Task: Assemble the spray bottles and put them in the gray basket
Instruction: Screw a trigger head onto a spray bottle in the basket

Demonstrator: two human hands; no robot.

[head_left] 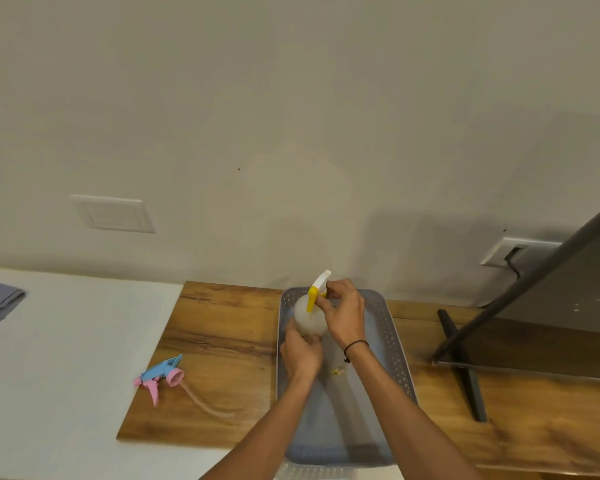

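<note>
Left hand (300, 355): we grip the translucent round plastic bottle (309, 318), frame centre.
Right hand (343, 315): we pinch its yellow-and-white trigger head (317, 289).
Risk: cross-threading if tilted.

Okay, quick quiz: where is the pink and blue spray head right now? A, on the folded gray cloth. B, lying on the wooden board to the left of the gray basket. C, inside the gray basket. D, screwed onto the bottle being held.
B: the pink and blue spray head lies loose on the wooden board, left of the gray basket, while both hands hold the bottle with the yellow and white head.
</note>
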